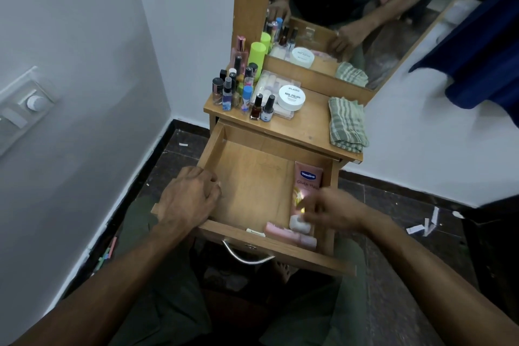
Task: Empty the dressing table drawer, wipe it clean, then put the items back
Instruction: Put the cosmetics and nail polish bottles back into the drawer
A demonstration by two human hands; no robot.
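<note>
In the open drawer point(252, 191), pulled out toward me, a pink Vaseline tube point(306, 182) lies along the right wall, cap end near the front. A smaller pink tube point(292, 234) rests against the front wall, beside a small white card point(255, 232). The rest of the drawer floor is bare wood.

My left hand point(191, 196) rests on the drawer's left wall, fingers curled over its edge. My right hand point(334, 211) is over the lower end of the Vaseline tube, fingers loosely bent (it is blurred, so I cannot tell whether it has hold of anything).

On the table point(309, 126) behind the drawer stand bottles point(238, 87) of nail polish and perfume at the left, a white tub point(291, 97) marked NAIL POLISH on a clear box, and a folded striped cloth point(347, 125) at the right. The mirror point(365, 8) rises behind them.
</note>
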